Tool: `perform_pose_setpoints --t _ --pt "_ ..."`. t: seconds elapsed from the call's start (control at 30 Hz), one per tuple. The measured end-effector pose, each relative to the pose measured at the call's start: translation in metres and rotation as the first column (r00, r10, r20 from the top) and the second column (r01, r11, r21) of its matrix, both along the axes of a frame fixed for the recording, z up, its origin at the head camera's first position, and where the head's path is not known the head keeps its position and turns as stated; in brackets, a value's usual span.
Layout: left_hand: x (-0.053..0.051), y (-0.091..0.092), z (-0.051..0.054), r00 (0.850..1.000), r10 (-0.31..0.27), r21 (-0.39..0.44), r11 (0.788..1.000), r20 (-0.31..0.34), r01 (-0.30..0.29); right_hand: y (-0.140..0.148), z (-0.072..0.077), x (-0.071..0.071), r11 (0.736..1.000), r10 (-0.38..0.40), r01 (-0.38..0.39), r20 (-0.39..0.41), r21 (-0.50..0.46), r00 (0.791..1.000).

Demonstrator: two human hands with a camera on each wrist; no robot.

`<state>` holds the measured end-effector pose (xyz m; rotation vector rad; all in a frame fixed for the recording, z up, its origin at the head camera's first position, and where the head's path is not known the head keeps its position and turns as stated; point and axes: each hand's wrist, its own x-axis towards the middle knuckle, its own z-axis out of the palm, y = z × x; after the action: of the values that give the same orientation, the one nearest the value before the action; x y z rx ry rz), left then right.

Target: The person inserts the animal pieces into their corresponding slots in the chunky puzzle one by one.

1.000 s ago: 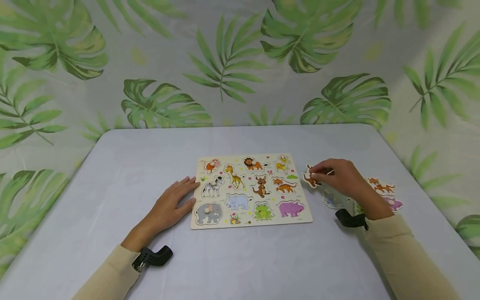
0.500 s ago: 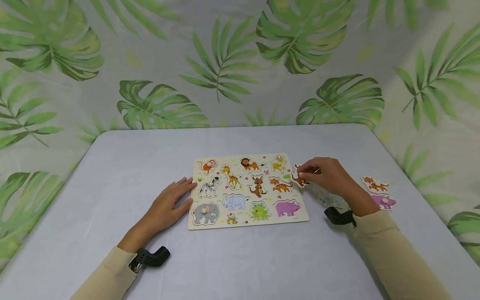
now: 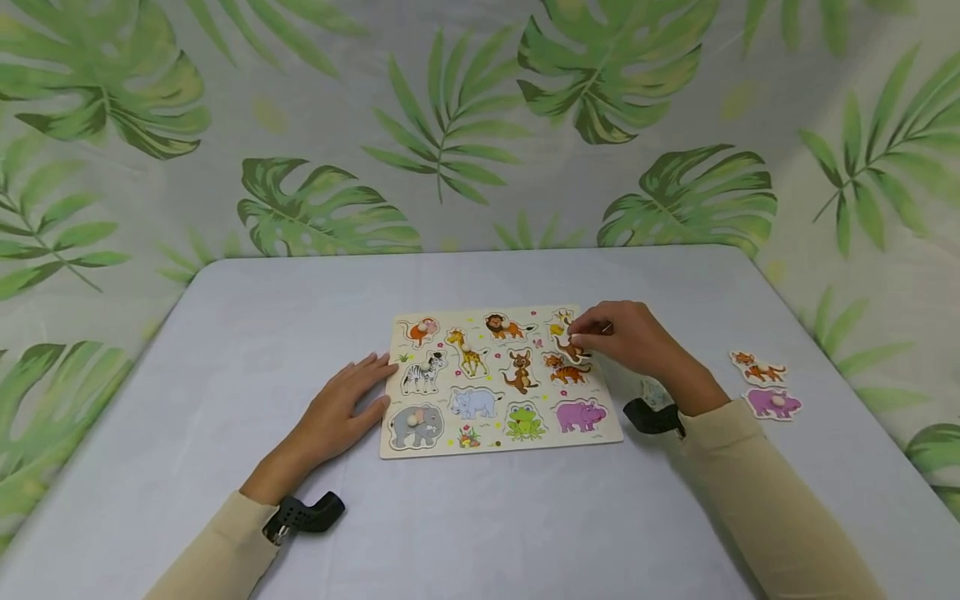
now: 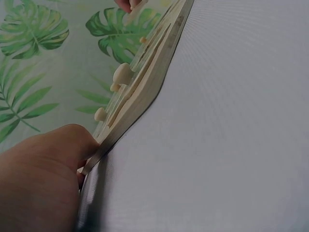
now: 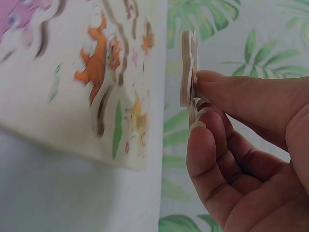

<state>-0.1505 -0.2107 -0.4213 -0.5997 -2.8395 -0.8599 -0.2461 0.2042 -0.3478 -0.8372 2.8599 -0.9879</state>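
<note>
A wooden animal puzzle board point(image 3: 491, 433) lies on the table. My right hand point(image 3: 637, 337) pinches a kangaroo puzzle piece point(image 3: 573, 348) between thumb and fingers, above the board's right side, over the tiger and goat pictures. In the right wrist view that piece point(image 5: 186, 72) is seen edge-on, apart from the board. My left hand point(image 3: 337, 408) lies with its fingers along the board's left edge, touching it. The kangaroo recess point(image 3: 520, 372) sits left of the held piece. Elephant point(image 3: 417, 426), giraffe, lion and monkey pieces with knobs sit in the board.
A tiger piece point(image 3: 759, 369) and a purple hippo piece point(image 3: 774, 403) lie on the table at the right. Another piece point(image 3: 654, 392) is partly hidden behind my right wrist. A leaf-patterned cloth point(image 3: 442, 125) hangs behind the table.
My right hand has moved left with the kangaroo piece, from beside the board to above its right side. The left hand has stayed at the board's left edge.
</note>
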Motion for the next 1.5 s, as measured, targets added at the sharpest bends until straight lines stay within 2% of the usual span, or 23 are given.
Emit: perform_pose_setpoints --t 0.4,0.77,1.03,1.5 --pt "0.0 -0.002 0.0 1.0 0.008 -0.004 1.0 -0.005 -0.008 -0.026 0.007 -0.008 0.998 0.062 -0.061 0.013 -0.033 0.998" --pt "-0.001 -0.002 -0.001 1.0 -0.001 0.012 1.0 -0.015 0.001 -0.037 0.008 -0.009 0.998 0.043 -0.042 0.024 -0.04 0.999" --pt "-0.002 0.001 -0.001 1.0 -0.012 0.012 1.0 -0.028 0.012 -0.037 -0.001 -0.002 0.996 0.086 -0.086 -0.01 -0.032 0.996" --pt "0.001 0.0 0.002 1.0 -0.011 0.004 1.0 -0.019 0.012 -0.052 -0.018 0.009 0.993 0.117 -0.115 0.055 -0.037 0.992"
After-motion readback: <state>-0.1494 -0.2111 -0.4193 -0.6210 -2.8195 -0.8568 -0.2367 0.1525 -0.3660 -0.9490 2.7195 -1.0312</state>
